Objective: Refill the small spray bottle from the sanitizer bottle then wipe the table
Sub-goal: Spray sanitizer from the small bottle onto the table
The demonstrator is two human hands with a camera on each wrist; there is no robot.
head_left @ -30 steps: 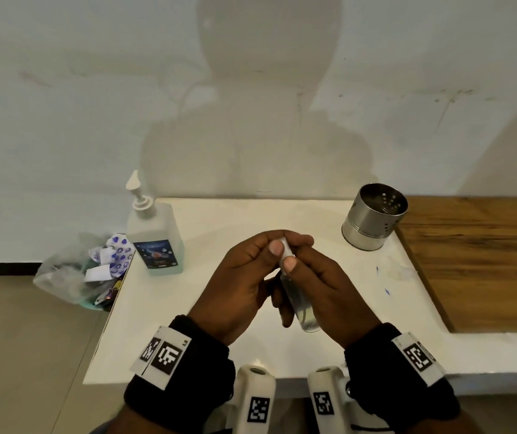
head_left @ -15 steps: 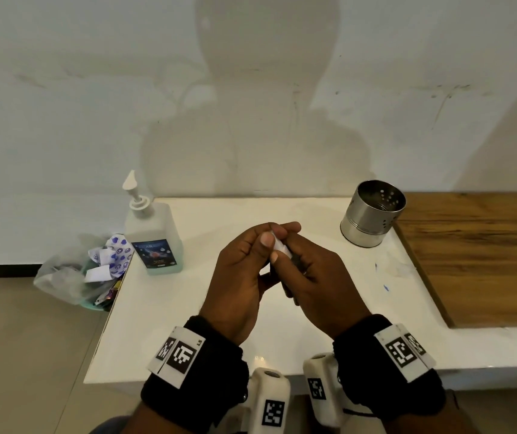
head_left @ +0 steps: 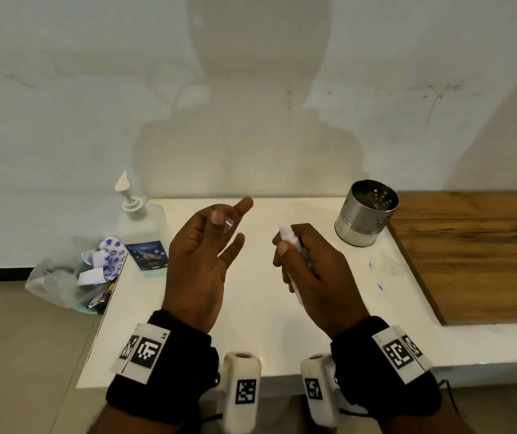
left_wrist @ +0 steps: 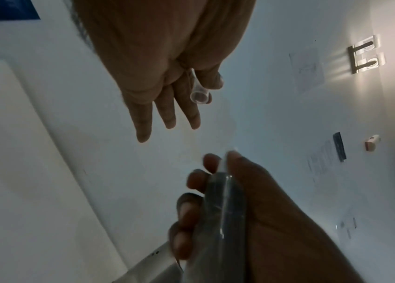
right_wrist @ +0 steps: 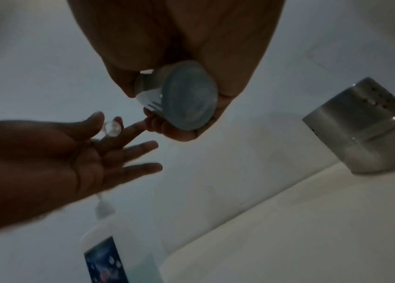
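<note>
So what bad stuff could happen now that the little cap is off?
1. The clear cap is only pinched between thumb and fingertip of the left hand, above the table. It is tiny and see-through, so it might slip and be hard to find.
2. The right hand holds the small spray bottle tilted, with the nozzle uncovered. A stray press could spray.

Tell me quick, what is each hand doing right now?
Left hand: pinches the small clear cap between thumb and a finger, other fingers spread.
Right hand: grips the spray bottle.
</note>
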